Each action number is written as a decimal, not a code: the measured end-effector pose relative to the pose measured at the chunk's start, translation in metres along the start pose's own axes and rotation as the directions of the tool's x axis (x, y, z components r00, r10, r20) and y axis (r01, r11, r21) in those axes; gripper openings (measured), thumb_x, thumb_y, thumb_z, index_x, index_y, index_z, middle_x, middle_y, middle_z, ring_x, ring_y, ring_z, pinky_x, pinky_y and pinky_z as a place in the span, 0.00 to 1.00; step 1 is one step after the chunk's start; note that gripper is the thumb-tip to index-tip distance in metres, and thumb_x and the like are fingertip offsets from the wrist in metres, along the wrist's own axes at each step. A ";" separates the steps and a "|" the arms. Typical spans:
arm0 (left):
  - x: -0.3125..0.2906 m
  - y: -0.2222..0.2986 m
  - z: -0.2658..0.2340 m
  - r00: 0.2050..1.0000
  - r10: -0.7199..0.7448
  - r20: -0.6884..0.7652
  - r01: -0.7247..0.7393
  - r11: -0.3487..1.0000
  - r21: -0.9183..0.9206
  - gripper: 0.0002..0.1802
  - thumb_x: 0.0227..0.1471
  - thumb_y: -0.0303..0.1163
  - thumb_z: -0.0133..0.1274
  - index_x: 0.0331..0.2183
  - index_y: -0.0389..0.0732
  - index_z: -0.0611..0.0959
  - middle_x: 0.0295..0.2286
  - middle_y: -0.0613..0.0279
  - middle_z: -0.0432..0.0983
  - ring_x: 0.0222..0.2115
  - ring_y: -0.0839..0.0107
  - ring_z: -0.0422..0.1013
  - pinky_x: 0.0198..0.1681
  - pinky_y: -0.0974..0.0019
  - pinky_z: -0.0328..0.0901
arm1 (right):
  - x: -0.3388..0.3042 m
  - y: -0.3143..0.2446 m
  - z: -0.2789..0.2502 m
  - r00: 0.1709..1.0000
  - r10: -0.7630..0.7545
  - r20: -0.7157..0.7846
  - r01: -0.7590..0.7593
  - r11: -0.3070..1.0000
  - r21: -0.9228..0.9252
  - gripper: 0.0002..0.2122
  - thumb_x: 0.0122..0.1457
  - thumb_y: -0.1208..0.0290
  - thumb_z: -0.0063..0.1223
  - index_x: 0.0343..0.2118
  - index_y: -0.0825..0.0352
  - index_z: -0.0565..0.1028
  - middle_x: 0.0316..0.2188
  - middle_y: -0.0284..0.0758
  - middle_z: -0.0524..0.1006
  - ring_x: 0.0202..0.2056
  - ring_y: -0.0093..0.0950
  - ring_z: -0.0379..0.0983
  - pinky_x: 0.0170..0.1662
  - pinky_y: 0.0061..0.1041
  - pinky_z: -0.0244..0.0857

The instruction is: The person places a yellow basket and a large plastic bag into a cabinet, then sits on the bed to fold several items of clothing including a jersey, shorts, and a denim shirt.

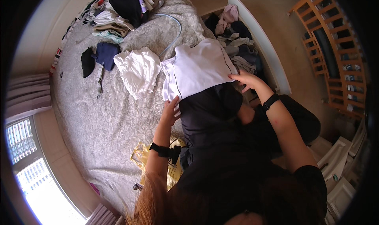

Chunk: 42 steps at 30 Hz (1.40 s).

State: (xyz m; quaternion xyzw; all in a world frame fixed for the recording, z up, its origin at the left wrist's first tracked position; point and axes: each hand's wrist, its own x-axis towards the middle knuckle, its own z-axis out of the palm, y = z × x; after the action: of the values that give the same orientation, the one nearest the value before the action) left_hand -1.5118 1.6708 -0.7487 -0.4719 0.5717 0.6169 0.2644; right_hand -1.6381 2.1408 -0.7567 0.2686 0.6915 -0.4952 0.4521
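Note:
A white garment with thin dark piping point(201, 67) lies spread out in front of me, its near edge next to my black-clad legs. My left hand point(170, 111) grips its near left corner with the fingertips. At the near right corner my right hand point(248, 81) pinches the edge, the other fingers loosely bent. What kind of garment it is I cannot make out. To its left lies a crumpled white piece of clothing point(138, 73), touching or almost touching it.
A patterned grey bedspread point(114, 118) covers the bed. Navy clothing point(106, 56) and a black piece point(87, 63) lie left. Folded clothes point(112, 25) are piled at the far left. A drawer point(258, 31) of clothes stands right. A yellow bag point(173, 173) lies by my left forearm.

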 end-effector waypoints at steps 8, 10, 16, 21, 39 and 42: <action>0.040 0.036 -0.014 0.914 0.263 0.308 0.033 0.710 -0.703 0.15 0.70 0.33 0.61 0.55 0.44 0.81 0.51 0.52 0.84 0.55 0.53 0.81 0.65 0.46 0.76 | 0.025 -0.003 -0.029 0.928 -0.288 0.236 0.007 0.647 0.762 0.13 0.72 0.72 0.66 0.57 0.65 0.79 0.53 0.38 0.84 0.51 0.32 0.84 0.56 0.35 0.83; 0.017 0.078 -0.022 0.885 0.440 0.149 -0.219 0.677 -0.703 0.12 0.68 0.27 0.58 0.51 0.43 0.79 0.51 0.51 0.83 0.55 0.54 0.80 0.64 0.45 0.77 | 0.009 -0.036 -0.040 0.917 -0.382 0.117 0.135 0.572 0.809 0.09 0.72 0.76 0.65 0.52 0.66 0.80 0.50 0.37 0.83 0.47 0.28 0.81 0.50 0.30 0.81; -0.036 0.178 -0.020 0.759 0.649 0.059 -0.560 0.695 -0.451 0.09 0.69 0.22 0.57 0.49 0.40 0.81 0.48 0.55 0.82 0.49 0.62 0.80 0.57 0.53 0.80 | -0.047 -0.121 -0.076 0.850 -0.526 0.016 0.189 0.334 0.923 0.06 0.74 0.76 0.69 0.45 0.68 0.80 0.40 0.32 0.78 0.37 0.22 0.74 0.35 0.21 0.72; -0.042 0.250 -0.003 0.746 0.658 0.097 -0.553 0.694 -0.461 0.11 0.78 0.34 0.61 0.51 0.35 0.86 0.46 0.59 0.85 0.46 0.69 0.82 0.55 0.64 0.82 | -0.066 -0.171 -0.105 0.831 -0.556 -0.013 0.205 0.285 0.936 0.09 0.75 0.76 0.68 0.45 0.70 0.75 0.38 0.36 0.75 0.35 0.26 0.73 0.38 0.29 0.76; -0.085 0.049 -0.064 0.892 0.376 -0.250 -0.436 0.862 -0.259 0.14 0.74 0.34 0.66 0.52 0.36 0.82 0.45 0.61 0.79 0.43 0.70 0.77 0.48 0.64 0.76 | -0.152 -0.017 -0.035 0.962 -0.264 0.073 0.115 0.631 0.767 0.26 0.70 0.82 0.50 0.70 0.68 0.64 0.43 0.34 0.75 0.27 0.17 0.67 0.56 0.42 0.81; -0.082 0.008 -0.025 0.578 0.757 -0.304 -0.612 0.649 0.452 0.28 0.66 0.32 0.73 0.59 0.39 0.77 0.53 0.55 0.72 0.51 0.59 0.72 0.56 0.53 0.71 | -0.140 0.018 -0.040 0.967 -0.241 0.084 0.093 0.640 0.763 0.31 0.67 0.84 0.49 0.74 0.68 0.61 0.45 0.38 0.74 0.31 0.21 0.71 0.60 0.45 0.81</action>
State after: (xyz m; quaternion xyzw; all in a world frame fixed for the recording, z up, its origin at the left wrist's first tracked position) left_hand -1.4776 1.6629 -0.6707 -0.2984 0.8416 0.4435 -0.0768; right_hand -1.5756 2.1949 -0.6358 0.3212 0.4024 -0.7984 0.3120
